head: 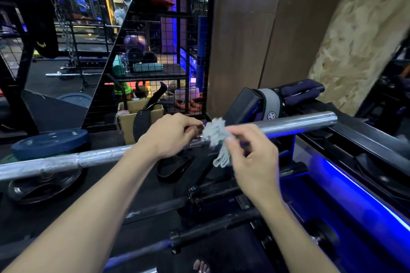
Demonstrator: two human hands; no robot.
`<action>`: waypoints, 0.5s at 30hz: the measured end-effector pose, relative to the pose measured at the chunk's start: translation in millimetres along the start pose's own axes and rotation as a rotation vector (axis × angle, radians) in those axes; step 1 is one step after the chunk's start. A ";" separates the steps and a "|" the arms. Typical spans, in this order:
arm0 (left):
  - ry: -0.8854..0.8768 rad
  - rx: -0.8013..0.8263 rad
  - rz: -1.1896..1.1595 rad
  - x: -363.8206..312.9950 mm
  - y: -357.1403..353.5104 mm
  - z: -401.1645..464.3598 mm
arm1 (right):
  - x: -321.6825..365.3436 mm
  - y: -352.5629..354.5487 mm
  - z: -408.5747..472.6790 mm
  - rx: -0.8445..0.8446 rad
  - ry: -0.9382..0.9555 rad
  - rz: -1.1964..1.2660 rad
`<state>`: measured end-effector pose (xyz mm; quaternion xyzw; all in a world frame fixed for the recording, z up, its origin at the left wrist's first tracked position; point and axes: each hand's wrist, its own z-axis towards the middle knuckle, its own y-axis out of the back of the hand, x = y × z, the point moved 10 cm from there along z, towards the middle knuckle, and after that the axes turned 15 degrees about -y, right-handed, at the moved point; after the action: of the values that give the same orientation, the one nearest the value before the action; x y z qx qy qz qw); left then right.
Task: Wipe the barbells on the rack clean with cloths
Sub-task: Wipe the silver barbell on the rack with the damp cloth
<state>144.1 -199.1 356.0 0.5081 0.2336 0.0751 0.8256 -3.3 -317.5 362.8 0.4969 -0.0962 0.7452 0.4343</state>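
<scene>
A silver barbell [93, 158] lies across the rack from lower left to upper right, its smooth sleeve end [310, 121] at the right. A crumpled pale grey cloth [216, 134] sits bunched over the bar near the collar. My left hand [170, 134] pinches the cloth's left side with curled fingers close to the bar. My right hand [253, 155] pinches the cloth's lower right part, which hangs down. Two dark barbells [199, 198] [213, 231] lie on lower rack levels below my arms.
Weight plates [50, 143] [44, 186] lie on the floor at left. A cardboard box [142, 117] and a wire-mesh storage cage [159, 51] stand behind the bar. A padded black machine part [250, 102] sits right of the cloth. Blue lit rails [355, 186] run at lower right.
</scene>
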 end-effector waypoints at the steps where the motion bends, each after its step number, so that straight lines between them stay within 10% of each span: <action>1: 0.010 0.000 0.003 0.5 -0.4 -0.4 | -4.4 10.9 6.5 -0.034 -0.068 0.070; 5: 0.003 -0.002 -0.002 2.2 -1.3 1.9 | -25.0 9.7 11.2 -0.070 -0.237 0.180; 15: -0.010 -0.012 -0.022 4.5 0.7 2.8 | 16.3 -47.2 51.2 -0.066 0.043 -0.225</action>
<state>149.5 -199.3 356.2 0.5008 0.2345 0.0648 0.8307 63.3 -309.4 387.6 0.4741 -0.0548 0.6984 0.5333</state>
